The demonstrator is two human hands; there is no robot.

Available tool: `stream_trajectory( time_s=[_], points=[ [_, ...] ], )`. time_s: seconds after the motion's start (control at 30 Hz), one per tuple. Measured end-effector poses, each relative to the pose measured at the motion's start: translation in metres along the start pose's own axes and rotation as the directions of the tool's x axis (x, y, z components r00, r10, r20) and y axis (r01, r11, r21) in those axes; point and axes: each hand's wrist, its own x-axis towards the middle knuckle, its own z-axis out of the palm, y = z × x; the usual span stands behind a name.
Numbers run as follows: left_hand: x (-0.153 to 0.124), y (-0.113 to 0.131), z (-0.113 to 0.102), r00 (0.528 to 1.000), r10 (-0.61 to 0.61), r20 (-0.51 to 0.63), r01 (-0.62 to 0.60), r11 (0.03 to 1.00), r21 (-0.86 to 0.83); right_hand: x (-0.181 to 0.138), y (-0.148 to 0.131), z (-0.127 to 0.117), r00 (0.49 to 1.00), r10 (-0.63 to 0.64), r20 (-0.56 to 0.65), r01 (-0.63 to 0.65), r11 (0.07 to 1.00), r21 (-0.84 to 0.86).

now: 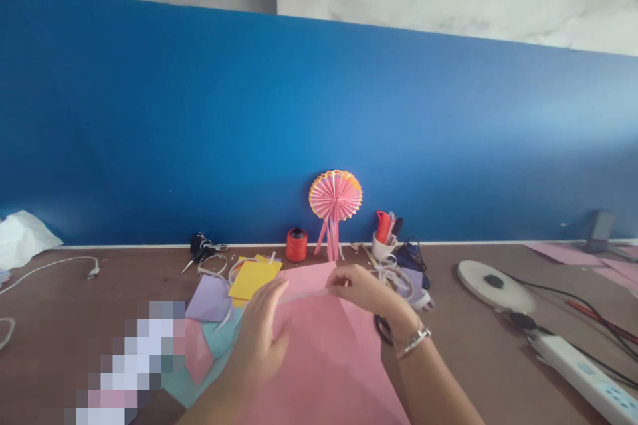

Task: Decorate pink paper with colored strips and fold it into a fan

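A large sheet of pink paper (323, 358) lies in front of me, with a straight crease or edge across its upper part. My left hand (260, 329) rests along the sheet's left side, fingers stretched out, fingertips at the left end of that line. Near its right end, my right hand (359, 287) has its fingers curled in a pinch on the paper; a bracelet (415, 343) circles that wrist. Just beyond the sheet, a pleated pink rosette (335, 196) with pink paper strips leans against the blue panel.
Yellow paper (253, 279), purple paper (209, 299) and teal paper (219, 339) lie on the left. Behind stand a red thread spool (296, 246) and a white cup (383, 247) with tools. A power strip (583, 372), white round base (493, 287) and cables occupy the right.
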Motion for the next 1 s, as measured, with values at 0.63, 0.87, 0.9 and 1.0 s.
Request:
stream_trajectory(
  time_s=[0.63,0.87,0.9,1.0],
  points=[
    [0.039,-0.016,0.063,0.924,-0.309,0.223,0.378,0.817,-0.435,-0.063,0.050,0.004,0.810,0.536,-0.238,-0.577,0.655,-0.489],
    [0.040,-0.015,0.064,0.925,-0.334,0.180,0.379,0.789,-0.483,-0.053,0.067,0.006,0.912,0.307,-0.272,-0.338,0.938,-0.074],
    [0.039,-0.015,0.064,0.923,-0.341,0.180,0.384,0.783,-0.489,-0.052,0.070,0.008,0.923,0.287,-0.256,-0.281,0.958,0.061],
    [0.037,-0.012,0.063,0.914,-0.352,0.201,0.405,0.764,-0.502,-0.047,0.074,0.018,0.940,0.295,-0.173,-0.208,0.895,0.395]
  ],
)
